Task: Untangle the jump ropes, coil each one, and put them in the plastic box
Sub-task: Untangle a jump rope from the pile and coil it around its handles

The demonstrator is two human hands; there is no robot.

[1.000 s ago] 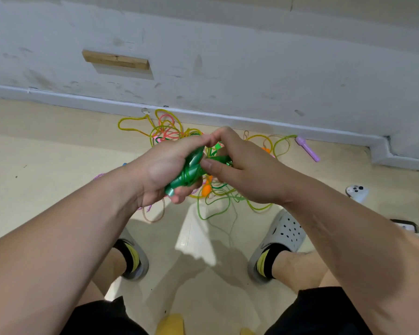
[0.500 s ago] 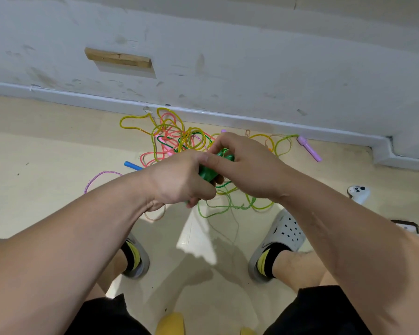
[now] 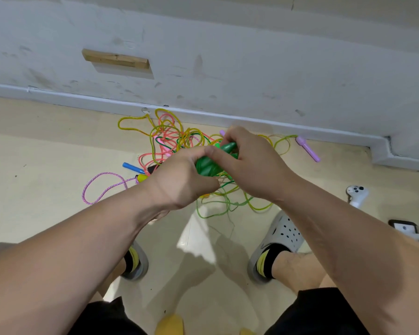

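Note:
A tangle of jump ropes (image 3: 177,141) in yellow, pink and green lies on the floor by the wall. Above it I hold a green jump rope bundle (image 3: 207,165), its green handles wrapped in cord. My left hand (image 3: 182,177) grips the bundle's lower part. My right hand (image 3: 249,163) holds its upper end, fingers curled over the handle tip. Green cord trails from the bundle down to loops on the floor (image 3: 218,209). The plastic box is not in view.
A purple braided rope (image 3: 99,189) loops out to the left beside a blue handle (image 3: 132,167). A lilac handle (image 3: 307,148) lies near the baseboard. A white game controller (image 3: 356,194) sits at right. My feet in grey clogs (image 3: 281,240) stand just behind the pile.
Both hands have moved slightly forward and up over the pile. My left hand turned palm-down over the bundle and the right hand shifted its hold to the handle tip.

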